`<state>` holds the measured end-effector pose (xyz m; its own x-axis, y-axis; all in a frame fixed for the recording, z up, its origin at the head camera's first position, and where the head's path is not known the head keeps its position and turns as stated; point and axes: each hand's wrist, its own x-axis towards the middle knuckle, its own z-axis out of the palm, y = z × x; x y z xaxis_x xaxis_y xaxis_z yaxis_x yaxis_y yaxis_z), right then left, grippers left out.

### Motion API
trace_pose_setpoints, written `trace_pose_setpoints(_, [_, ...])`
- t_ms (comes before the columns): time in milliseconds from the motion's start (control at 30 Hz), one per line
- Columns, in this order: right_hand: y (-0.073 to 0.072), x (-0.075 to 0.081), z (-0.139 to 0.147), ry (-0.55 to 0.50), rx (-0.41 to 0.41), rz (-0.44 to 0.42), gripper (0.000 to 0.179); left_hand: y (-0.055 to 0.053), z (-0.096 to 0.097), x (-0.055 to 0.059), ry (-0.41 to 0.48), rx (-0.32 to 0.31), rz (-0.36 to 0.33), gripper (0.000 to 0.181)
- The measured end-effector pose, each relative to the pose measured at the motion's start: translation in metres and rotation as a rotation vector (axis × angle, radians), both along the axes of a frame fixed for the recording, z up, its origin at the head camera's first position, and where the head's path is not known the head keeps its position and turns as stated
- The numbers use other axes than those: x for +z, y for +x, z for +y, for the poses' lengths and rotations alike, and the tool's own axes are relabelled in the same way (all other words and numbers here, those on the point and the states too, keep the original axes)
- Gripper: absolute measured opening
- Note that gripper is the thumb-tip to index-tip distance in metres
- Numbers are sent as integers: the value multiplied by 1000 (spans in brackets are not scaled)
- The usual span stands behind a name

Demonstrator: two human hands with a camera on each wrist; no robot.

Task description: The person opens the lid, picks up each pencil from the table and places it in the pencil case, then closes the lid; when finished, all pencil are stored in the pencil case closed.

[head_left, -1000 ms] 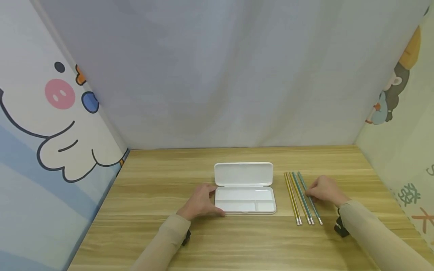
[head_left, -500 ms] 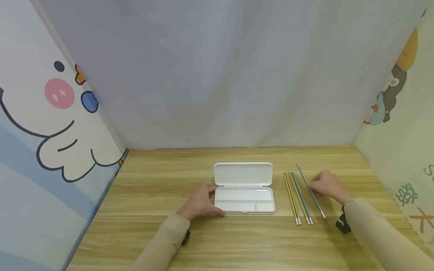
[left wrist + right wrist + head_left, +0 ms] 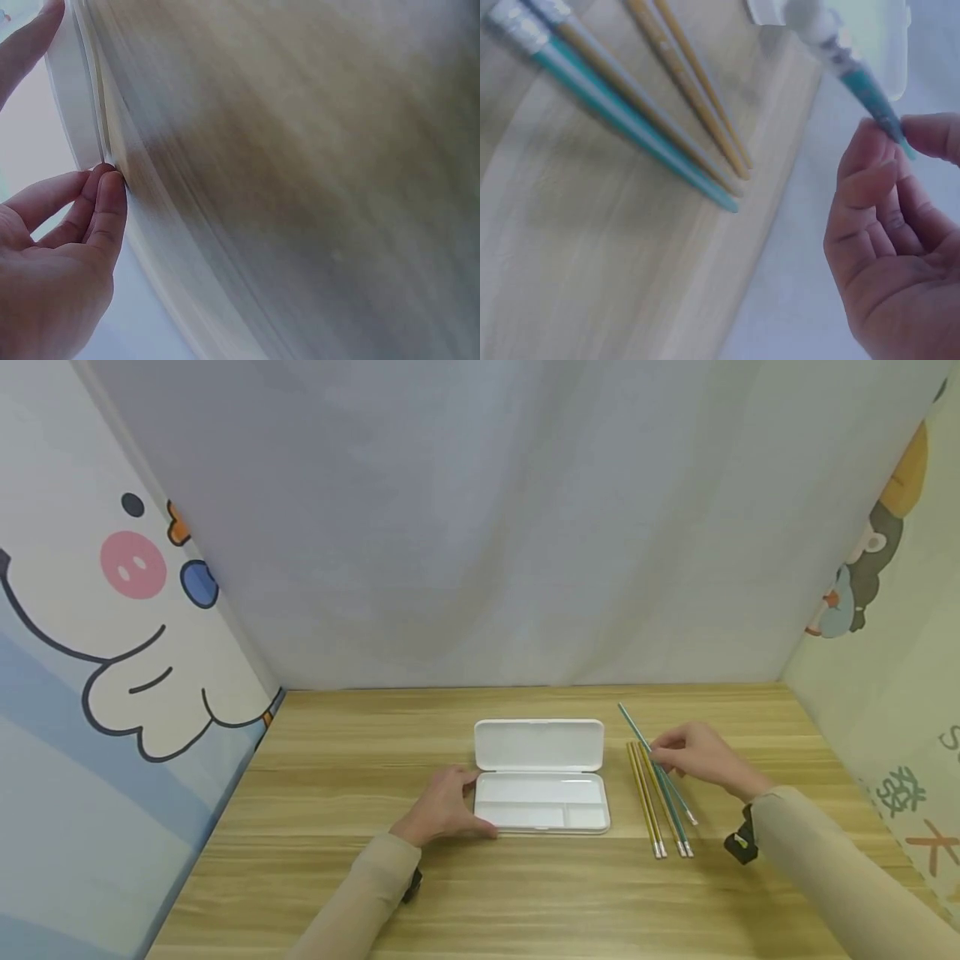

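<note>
A white pencil case [image 3: 525,790] lies on the table with its lid [image 3: 538,746] raised at the back. My left hand [image 3: 442,807] holds the case's left end, thumb at the front edge and fingers at the rear corner. In the left wrist view, bent fingertips meet the edge of the case [image 3: 75,90]. My right hand [image 3: 701,752] pinches a teal pencil [image 3: 632,724] between thumb and fingers, its eraser end toward me. That pencil slants above the row on the table: three yellow pencils [image 3: 642,802] and another teal pencil [image 3: 677,812].
The wooden table [image 3: 360,735] meets a pale curtain [image 3: 450,568] at the back. Printed panels stand at the left [image 3: 60,710] and right [image 3: 885,693]. The case's base has several compartments.
My right hand has lifted the outermost teal pencil from the right of the row and carried it left and away from me, over the other pencils. My left hand has stayed at the case.
</note>
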<state>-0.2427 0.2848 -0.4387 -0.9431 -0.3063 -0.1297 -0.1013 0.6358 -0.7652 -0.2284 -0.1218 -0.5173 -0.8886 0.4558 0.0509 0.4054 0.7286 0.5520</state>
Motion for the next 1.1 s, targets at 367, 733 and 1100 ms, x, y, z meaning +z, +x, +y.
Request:
trace_pose_setpoints(367, [-13,3,-35,12,139,159,20,1,-1,0,-14,-14,4,92])
trace_pose_setpoints(733, [-14,1,-75,65,290,241,9,0,-1,0,0,-14,6,93])
trace_pose_setpoints(1100, [-17,-14,-105,123,316,263,5,0,-1,2,-20,-19,23,89])
